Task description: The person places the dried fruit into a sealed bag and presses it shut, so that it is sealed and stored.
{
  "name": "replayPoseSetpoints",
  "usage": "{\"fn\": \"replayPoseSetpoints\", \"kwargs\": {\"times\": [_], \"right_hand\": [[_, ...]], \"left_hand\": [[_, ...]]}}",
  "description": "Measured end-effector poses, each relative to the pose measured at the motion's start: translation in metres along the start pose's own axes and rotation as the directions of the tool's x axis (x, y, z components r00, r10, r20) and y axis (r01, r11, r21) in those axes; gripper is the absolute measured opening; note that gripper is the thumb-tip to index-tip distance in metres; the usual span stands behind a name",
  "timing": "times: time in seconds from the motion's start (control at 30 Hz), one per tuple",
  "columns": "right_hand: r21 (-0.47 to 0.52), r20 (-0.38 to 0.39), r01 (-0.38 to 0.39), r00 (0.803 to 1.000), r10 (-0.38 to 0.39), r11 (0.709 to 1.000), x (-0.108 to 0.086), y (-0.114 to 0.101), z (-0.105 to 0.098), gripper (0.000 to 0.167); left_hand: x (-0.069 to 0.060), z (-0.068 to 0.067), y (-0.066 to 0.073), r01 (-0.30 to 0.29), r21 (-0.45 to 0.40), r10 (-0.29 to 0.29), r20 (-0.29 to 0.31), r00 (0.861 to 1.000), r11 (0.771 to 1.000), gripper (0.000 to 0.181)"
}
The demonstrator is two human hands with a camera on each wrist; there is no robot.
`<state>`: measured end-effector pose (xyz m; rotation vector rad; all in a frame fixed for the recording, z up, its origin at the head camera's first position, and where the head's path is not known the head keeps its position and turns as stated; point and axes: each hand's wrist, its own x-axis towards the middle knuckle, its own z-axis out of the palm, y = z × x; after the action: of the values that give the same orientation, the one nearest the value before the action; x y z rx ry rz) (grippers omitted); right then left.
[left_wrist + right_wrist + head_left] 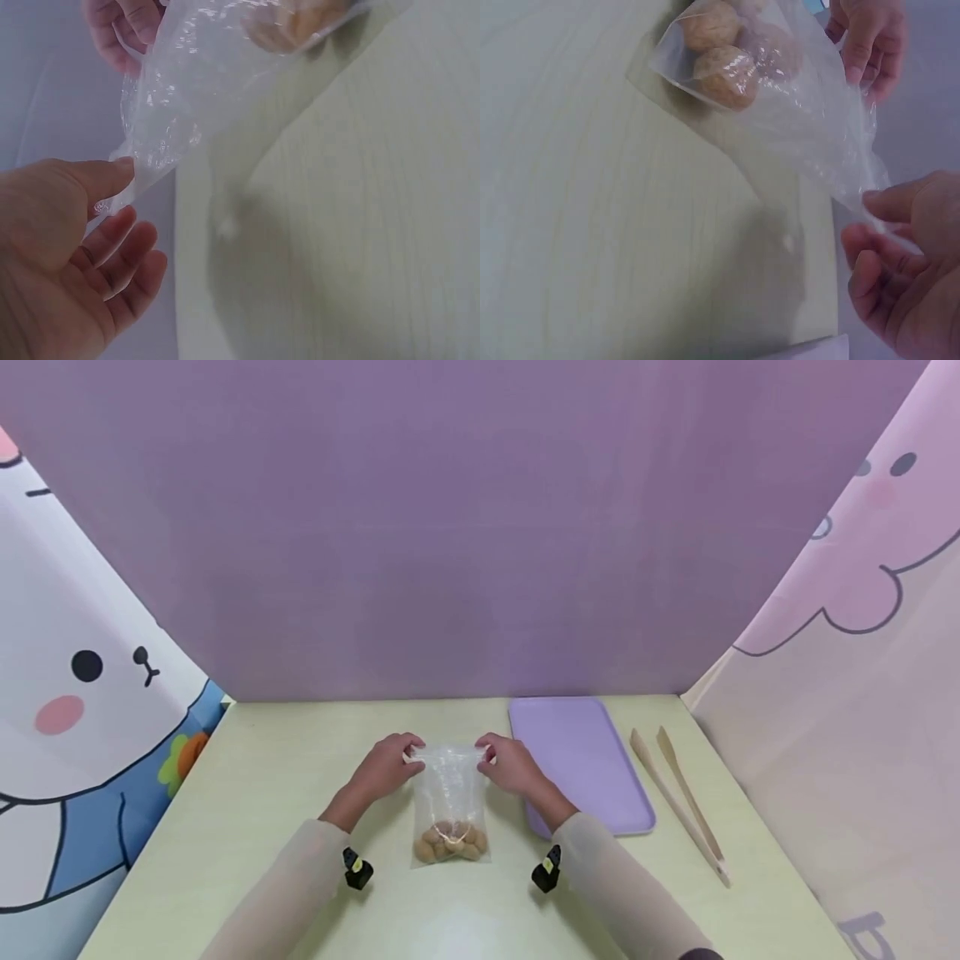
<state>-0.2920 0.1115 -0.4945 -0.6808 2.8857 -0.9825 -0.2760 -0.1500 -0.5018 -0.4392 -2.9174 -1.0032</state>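
A clear plastic bag stands upright over the table, with several walnuts gathered in its bottom. My left hand pinches the bag's top left corner between thumb and fingers. At the opposite top corner, my right hand pinches the plastic in the same way. Seen from the left wrist, the film stretches between both hands, and the thumb presses it against the index finger.
A purple tray lies to the right, partly behind the right forearm. Beyond it rest wooden tongs with their arms spread. A purple panel rises at the table's back edge, with printed cloths at both sides.
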Motion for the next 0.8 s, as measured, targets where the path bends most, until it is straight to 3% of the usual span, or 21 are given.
{"fn": "replayPoseSetpoints", "kwargs": {"times": [0.2,0.43,0.57,0.8], "right_hand": [[-0.044,0.025,-0.066,0.997,0.067,0.997,0.005,0.005,0.008,0.034],[-0.093,0.044,-0.143,0.988,0.148,0.985,0.007,0.01,0.018,0.036],[-0.102,0.058,-0.188,0.979,0.195,0.977,0.007,0.01,0.023,0.04],[-0.12,0.059,-0.223,0.971,0.231,0.968,0.008,0.008,0.027,0.044]], "left_hand": [[0.009,0.011,-0.003,0.049,0.035,-0.05,0.019,0.999,0.998,0.03],[0.012,0.018,-0.003,0.137,0.043,-0.14,0.095,0.986,0.99,0.035],[0.011,0.022,-0.005,0.143,0.088,-0.153,0.119,0.981,0.986,0.04],[0.009,0.025,-0.007,0.162,0.122,-0.175,0.104,0.979,0.979,0.044]]}}
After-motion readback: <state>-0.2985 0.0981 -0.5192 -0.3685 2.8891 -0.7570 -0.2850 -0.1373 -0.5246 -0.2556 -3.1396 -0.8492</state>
